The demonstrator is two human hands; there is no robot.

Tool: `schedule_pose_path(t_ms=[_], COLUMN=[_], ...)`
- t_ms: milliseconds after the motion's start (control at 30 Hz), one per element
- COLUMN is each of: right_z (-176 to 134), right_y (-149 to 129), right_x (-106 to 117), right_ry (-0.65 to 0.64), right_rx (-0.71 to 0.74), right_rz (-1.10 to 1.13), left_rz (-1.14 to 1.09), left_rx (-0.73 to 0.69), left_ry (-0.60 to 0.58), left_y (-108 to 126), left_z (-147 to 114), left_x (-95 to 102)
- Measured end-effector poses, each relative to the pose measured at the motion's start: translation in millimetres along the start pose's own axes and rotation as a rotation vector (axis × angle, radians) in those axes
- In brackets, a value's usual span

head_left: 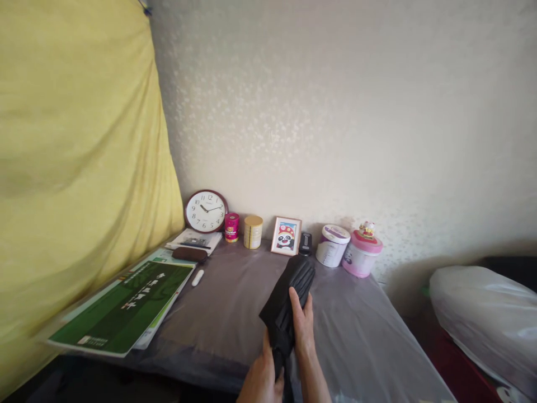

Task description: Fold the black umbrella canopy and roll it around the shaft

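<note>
Umbrella point(289, 291), black, folded, sits in the grip: left hand point(259, 372) closed round the handle end, right hand point(304, 330) wrapped along the right side of the body, thumb on top. Both hands hold narrow, on the umbrella. Its body slants away from the grip, far end up and slightly right; whether its underside touches the table can't be told.

Largest first: pale patterned wall point(314, 112) straight beyond the grip. Yellow cloth point(75, 140) hangs far left. Gray-covered table point(226, 313) spreads under and past the hands; front edge near the left hand, right edge slanting off right of the right hand, back edge along the wall. Room to move: tabletop left of the grip as far as the green book point(130, 305), right as far as the slanting edge, ahead as far as the back row.

White plastic bag point(482, 313) well right, beyond the table edge. Round clock point(207, 211) ahead-left, upright by the wall. Pink-lidded tub point(361, 257) and purple-white tub point(333, 249) ahead-right, side by side. Picture frame point(286, 235) ahead, leaning back. Yellow tin point(253, 232), then pink tin point(231, 228), ahead-left. Brown case point(189, 254) left, past the green book. Small black item point(306, 244) just beyond the umbrella's far end. Figurine point(367, 229) on the pink-lidded tub. Small white object point(197, 278) left, near the green book.
</note>
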State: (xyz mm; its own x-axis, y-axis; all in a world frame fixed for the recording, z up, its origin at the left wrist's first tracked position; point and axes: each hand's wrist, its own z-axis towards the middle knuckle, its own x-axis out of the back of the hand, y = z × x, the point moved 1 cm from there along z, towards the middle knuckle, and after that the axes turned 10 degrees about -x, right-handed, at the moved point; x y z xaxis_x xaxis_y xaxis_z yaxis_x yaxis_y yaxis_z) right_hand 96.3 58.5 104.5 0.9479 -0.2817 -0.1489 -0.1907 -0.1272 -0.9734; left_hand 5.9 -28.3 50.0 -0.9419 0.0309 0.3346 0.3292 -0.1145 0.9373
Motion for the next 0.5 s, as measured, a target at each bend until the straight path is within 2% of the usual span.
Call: schedule_pose_path(t_ms=[33, 100, 200, 267, 367, 500], right_z=[-2, -5, -7, -6, -4, -2], right_y=[-1, -3, -3, -1, 4, 10], right_x=[0, 1, 4, 6, 8, 8], right_ry=[0.003, -0.021, -0.089, -0.102, -0.04, 0.023], right_rx=[-0.018, -0.081, -0.195, -0.208, -0.11, -0.041], right_rz=[0.011, 0.063, 0.144, 0.118, 0.001, -0.057], left_rz=[0.0, -0.134, -0.495, -0.591, -0.402, 0.044], left_rx=[-0.007, -0.014, 0.103, 0.131, 0.119, -0.082], left_ry=[-0.012, -0.063, -0.281, -0.335, -0.215, -0.011], left_y=[3, 11, 22, 21, 6, -9], left_z=[0, -1, -2, -2, -3, -5], left_x=[3.4, 9.7, 10.4, 4.8, -6.4, -9.3])
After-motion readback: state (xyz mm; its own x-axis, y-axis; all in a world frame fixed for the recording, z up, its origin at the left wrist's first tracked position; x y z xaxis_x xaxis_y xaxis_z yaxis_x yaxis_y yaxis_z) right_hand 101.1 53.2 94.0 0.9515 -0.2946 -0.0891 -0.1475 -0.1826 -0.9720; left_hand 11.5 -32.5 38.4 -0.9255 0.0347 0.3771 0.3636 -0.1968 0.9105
